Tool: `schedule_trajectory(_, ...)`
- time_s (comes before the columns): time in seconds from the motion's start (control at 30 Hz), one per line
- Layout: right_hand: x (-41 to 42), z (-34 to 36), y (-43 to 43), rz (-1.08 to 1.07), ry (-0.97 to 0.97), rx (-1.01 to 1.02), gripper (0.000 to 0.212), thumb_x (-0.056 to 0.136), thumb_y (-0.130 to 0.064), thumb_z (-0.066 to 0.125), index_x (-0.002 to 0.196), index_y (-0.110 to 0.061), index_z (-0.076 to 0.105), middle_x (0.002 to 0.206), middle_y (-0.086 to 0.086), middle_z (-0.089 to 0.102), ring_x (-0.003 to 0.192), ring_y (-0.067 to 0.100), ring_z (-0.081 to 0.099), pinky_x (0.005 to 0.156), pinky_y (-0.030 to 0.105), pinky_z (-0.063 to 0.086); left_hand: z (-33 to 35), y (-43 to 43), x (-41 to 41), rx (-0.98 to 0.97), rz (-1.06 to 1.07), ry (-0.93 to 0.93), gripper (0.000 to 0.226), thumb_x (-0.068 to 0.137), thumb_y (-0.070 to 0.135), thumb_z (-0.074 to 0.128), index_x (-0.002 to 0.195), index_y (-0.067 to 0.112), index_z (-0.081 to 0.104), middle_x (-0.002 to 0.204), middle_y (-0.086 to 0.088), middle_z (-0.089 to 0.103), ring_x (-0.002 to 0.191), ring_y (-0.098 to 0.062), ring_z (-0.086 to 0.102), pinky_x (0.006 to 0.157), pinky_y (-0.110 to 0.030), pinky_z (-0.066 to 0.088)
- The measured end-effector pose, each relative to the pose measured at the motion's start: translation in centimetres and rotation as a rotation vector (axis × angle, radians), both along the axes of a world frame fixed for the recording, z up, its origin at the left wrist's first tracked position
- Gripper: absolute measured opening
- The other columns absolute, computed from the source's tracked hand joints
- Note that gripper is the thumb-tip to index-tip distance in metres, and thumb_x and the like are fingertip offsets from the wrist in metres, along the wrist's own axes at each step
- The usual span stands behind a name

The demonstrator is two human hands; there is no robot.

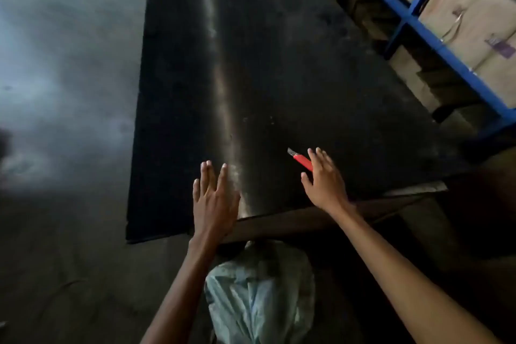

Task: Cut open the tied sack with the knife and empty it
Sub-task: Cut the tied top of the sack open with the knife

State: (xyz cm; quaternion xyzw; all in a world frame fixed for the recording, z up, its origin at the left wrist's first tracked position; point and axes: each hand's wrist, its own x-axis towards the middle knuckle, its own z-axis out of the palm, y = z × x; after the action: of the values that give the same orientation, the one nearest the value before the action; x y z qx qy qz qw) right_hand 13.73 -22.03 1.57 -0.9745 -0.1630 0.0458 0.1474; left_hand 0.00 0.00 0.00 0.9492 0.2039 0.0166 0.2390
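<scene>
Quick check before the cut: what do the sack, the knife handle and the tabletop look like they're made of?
Sack: probably woven plastic, pale, creased, faint sheen. Knife: glossy red handle, likely plastic, with a grey metal blade. Tabletop: dark, smooth, scuffed, streaked with glare; maybe metal or laminate, unclear.

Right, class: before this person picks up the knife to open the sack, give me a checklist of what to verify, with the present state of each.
1. Red-handled utility knife within reach of the right hand: ok, it lies on the dark table right beside the fingers.
2. Blade pointing away from the person: ok.
3. Right hand free: ok, open.
4. Left hand clear of the blade: ok, open, well apart.
5. Pale green sack accessible: ok, it lies below the table edge between the arms.
6. The sack's tie located: cannot tell, too dim.
</scene>
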Motion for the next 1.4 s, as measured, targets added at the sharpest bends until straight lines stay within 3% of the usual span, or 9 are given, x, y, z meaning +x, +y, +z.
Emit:
schedule_trajectory(0.27, 5.4, -11.6, 0.1, -0.105, -0.117, -0.17, 0.061, 0.097, -0.033, 0.055, 0.15, -0.008, 0.038, 0.147, 0.013, 0.049, 0.136, 0.031, 0.043, 0.11, 0.043, 0.037, -14.1, 0.1, 3.1, 0.1, 0.043, 0.057, 0.067, 0.105, 0.045, 0.038, 0.163, 0.018, 0.021, 0.171, -0.021, 0.002, 0.16, -0.029, -0.006, 0.128, -0.053, 0.006)
schedule_trajectory(0.43, 7.1, -14.3, -0.6, -0.13, -0.236, -0.165, 0.045, 0.098, -0.022, 0.055, 0.142, -0.013, 0.049, 0.128, 0.012, 0.055, 0.118, 0.032, 0.051, 0.092, 0.046, 0.046, -16.4, -0.8, 3.5, 0.264, 0.048, 0.015, 0.071, 0.102, 0.05, 0.024, 0.164, 0.016, 0.015, 0.169, -0.028, 0.002, 0.159, -0.039, 0.001, 0.127, -0.057, 0.005)
schedule_trajectory(0.6, 6.0, -14.0, -1.1, -0.134, -0.196, -0.067, 0.043, 0.098, -0.012, 0.055, 0.14, -0.01, 0.05, 0.13, 0.014, 0.053, 0.12, 0.033, 0.049, 0.096, 0.046, 0.046, -15.8, -0.8, 3.4, 0.26, 0.031, 0.066, 0.07, 0.104, 0.05, 0.024, 0.165, 0.017, 0.012, 0.169, -0.027, 0.0, 0.159, -0.039, -0.002, 0.128, -0.057, 0.003)
schedule_trajectory(0.77, -1.8, -11.8, -3.3, -0.119, -0.205, 0.167, 0.039, 0.095, -0.008, 0.056, 0.134, -0.004, 0.055, 0.121, 0.018, 0.056, 0.113, 0.034, 0.052, 0.097, 0.041, 0.044, -12.7, -2.4, 1.8, 0.101, 0.033, 0.155, 0.066, 0.106, 0.045, 0.034, 0.164, 0.019, 0.017, 0.171, -0.02, 0.0, 0.16, -0.033, -0.004, 0.129, -0.052, 0.0)
schedule_trajectory(0.97, -16.8, -11.0, -9.3, -0.114, -0.135, 0.407, 0.037, 0.093, -0.004, 0.057, 0.129, 0.001, 0.058, 0.114, 0.021, 0.056, 0.107, 0.036, 0.054, 0.097, 0.041, 0.043, -11.6, -11.1, -10.5, -0.031, 0.034, 0.073, 0.058, 0.104, 0.036, 0.044, 0.159, 0.018, 0.033, 0.171, -0.016, 0.014, 0.16, -0.031, 0.004, 0.128, -0.044, 0.008)
schedule_trajectory(1.03, -21.4, -12.4, -11.8, -0.112, -0.074, 0.409, 0.037, 0.093, -0.004, 0.058, 0.13, 0.002, 0.058, 0.115, 0.021, 0.056, 0.107, 0.035, 0.055, 0.097, 0.039, 0.042, -13.7, -14.1, -15.1, -0.125, 0.041, 0.121, 0.055, 0.104, 0.019, 0.042, 0.158, 0.015, 0.035, 0.17, -0.019, 0.017, 0.16, -0.033, 0.007, 0.128, -0.044, 0.011)
schedule_trajectory(1.17, -29.2, -16.4, -16.1, -0.143, 0.073, 0.403, 0.036, 0.092, -0.002, 0.06, 0.128, 0.002, 0.06, 0.113, 0.02, 0.058, 0.105, 0.033, 0.058, 0.094, 0.033, 0.041, -19.0, -18.2, -22.8, -0.319, -0.026, 0.327, 0.082, 0.085, -0.02, 0.041, 0.159, 0.015, 0.03, 0.17, -0.02, 0.014, 0.16, -0.034, 0.003, 0.127, -0.044, 0.013)
schedule_trajectory(1.3, -34.8, -22.5, -19.1, -0.225, 0.218, 0.343, 0.034, 0.092, -0.003, 0.061, 0.126, 0.0, 0.061, 0.113, 0.018, 0.059, 0.104, 0.033, 0.06, 0.091, 0.031, 0.041, -25.0, -20.3, -27.7, -0.314, -0.145, 0.466, 0.089, 0.076, -0.021, 0.041, 0.159, 0.009, 0.028, 0.167, -0.027, 0.015, 0.158, -0.041, 0.002, 0.128, -0.047, 0.008)
schedule_trajectory(1.4, -37.7, -29.0, -20.4, -0.295, 0.288, 0.304, 0.034, 0.093, -0.006, 0.06, 0.127, -0.002, 0.061, 0.115, 0.018, 0.059, 0.106, 0.033, 0.059, 0.091, 0.029, 0.039, -31.5, -20.9, -29.5, -0.16, -0.295, 0.533, 0.089, 0.082, -0.004, 0.062, 0.161, 0.013, 0.024, 0.168, -0.022, 0.016, 0.159, -0.039, 0.006, 0.128, -0.049, 0.012)
